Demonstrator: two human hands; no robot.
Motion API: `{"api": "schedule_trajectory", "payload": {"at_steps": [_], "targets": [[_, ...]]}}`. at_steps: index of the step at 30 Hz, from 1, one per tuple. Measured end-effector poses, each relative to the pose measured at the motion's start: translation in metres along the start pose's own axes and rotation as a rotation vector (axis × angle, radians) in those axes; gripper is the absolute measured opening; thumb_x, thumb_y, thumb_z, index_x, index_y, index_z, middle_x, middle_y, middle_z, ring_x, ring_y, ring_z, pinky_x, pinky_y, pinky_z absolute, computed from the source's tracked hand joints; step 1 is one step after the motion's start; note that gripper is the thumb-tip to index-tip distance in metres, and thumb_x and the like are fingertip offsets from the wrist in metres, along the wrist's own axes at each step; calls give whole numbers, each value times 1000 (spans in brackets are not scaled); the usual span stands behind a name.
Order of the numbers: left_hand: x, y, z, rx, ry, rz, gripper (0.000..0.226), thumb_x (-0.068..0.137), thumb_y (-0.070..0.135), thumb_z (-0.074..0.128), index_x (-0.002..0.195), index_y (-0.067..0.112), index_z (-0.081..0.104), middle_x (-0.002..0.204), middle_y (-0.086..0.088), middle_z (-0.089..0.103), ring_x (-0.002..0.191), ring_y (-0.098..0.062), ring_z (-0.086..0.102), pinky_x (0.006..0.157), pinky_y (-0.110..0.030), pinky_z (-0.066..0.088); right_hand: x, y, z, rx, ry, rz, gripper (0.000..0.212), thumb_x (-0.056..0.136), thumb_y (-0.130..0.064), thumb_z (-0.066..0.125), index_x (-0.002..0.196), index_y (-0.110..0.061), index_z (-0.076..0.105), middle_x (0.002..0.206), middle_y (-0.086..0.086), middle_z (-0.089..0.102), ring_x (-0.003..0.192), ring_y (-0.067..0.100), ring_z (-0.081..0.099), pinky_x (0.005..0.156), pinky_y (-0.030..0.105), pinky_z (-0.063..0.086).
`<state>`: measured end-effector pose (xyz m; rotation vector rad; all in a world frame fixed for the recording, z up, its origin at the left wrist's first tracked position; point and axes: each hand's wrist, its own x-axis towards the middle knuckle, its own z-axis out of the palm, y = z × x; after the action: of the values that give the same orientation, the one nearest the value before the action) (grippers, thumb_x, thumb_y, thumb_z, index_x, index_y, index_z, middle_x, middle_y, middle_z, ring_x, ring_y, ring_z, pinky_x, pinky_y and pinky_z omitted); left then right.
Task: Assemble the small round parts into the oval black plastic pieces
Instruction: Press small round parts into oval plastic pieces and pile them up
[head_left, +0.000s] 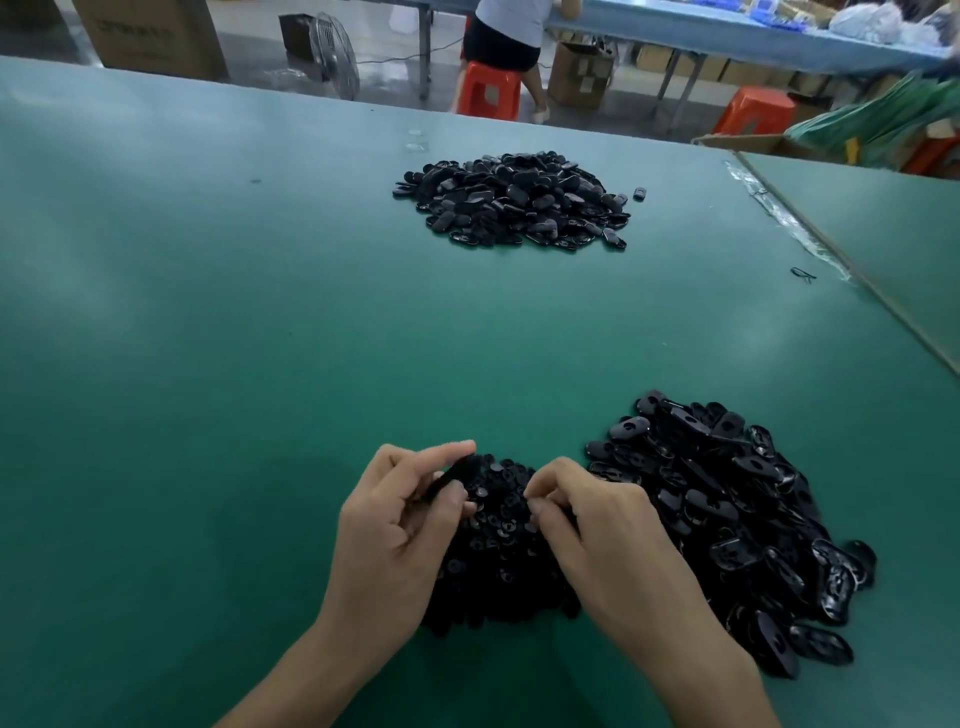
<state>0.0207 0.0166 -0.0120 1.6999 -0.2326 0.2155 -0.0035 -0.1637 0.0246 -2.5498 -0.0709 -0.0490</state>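
Observation:
A heap of small round black parts (501, 540) lies on the green table (260, 338) right in front of me, between my hands. My left hand (395, 525) holds an oval black plastic piece (457, 475) between thumb and fingers above the heap's left edge. My right hand (592, 530) hovers over the heap's right side with thumb and fingertips pinched together; whether a round part sits between them is hidden. A large pile of oval black pieces (743, 525) lies just to the right of my right hand.
A second pile of black oval pieces (514, 200) sits farther back at the table's middle. The table's right edge (831, 270) runs diagonally, with clear tape along it. Beyond the table a person stands by orange stools (488, 88), cardboard boxes and a fan.

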Motion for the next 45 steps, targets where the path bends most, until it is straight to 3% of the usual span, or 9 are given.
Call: {"api": "schedule_trajectory", "payload": {"at_steps": [6,11,14,18,22,28,36,42,45], "targets": [[6,2,-1,-89,89,-11,19,77,16,76,90,31,75,88,0,73,80,-18,73,75,-26,59,0,-2,-5,-8,-107,53,11,101,-31,52,93,-33,60,90,-15,53,86,3,53,78,26,48],[13,9,1,-67,148,-9,16,71,25,79,82,32,70,78,5,74,67,-4,66,64,-13,49,-1,-3,2,-66,-102,59,11,99,-42,56,108,-36,56,97,-18,50,94,3,50,82,22,45],[22,13,1,-119,170,-60,20,70,33,79,86,31,67,78,3,73,67,-5,66,64,-15,51,-1,-3,7,-64,-68,62,16,100,-41,56,114,-36,59,101,-19,51,97,1,50,83,19,44],[34,18,8,-206,132,-109,30,74,28,76,103,26,71,80,-1,76,67,-10,70,66,-19,57,0,-3,9,-57,-33,76,11,102,-36,53,102,-31,63,97,-17,54,92,3,53,81,21,47],[38,13,12,-204,139,-87,16,77,24,73,91,17,73,78,0,76,68,-12,72,63,-18,56,0,-1,9,-41,-55,70,9,101,-40,53,101,-33,60,99,-18,50,93,2,50,80,19,44],[32,4,9,-216,166,-84,16,76,22,74,86,12,66,77,-6,76,68,-20,75,64,-21,58,2,2,11,-21,-42,82,6,100,-36,57,98,-32,61,95,-19,52,93,0,51,83,19,46],[22,4,9,-227,152,-15,12,80,14,73,81,21,64,76,-9,74,66,-21,74,61,-21,58,4,0,13,-50,-43,71,18,95,-54,57,104,-39,56,95,-20,49,92,1,50,79,20,46],[24,-6,6,-284,109,-115,11,80,15,75,83,21,66,75,-10,73,67,-27,74,58,-27,59,6,-4,19,-9,-6,104,8,94,-42,64,97,-34,65,90,-17,52,89,2,52,82,25,48],[27,-8,4,-330,90,-182,18,80,17,76,93,27,69,78,-12,73,70,-27,75,59,-25,58,6,-3,18,27,27,116,4,91,-38,68,91,-34,67,85,-18,52,83,0,53,74,20,47]]}}
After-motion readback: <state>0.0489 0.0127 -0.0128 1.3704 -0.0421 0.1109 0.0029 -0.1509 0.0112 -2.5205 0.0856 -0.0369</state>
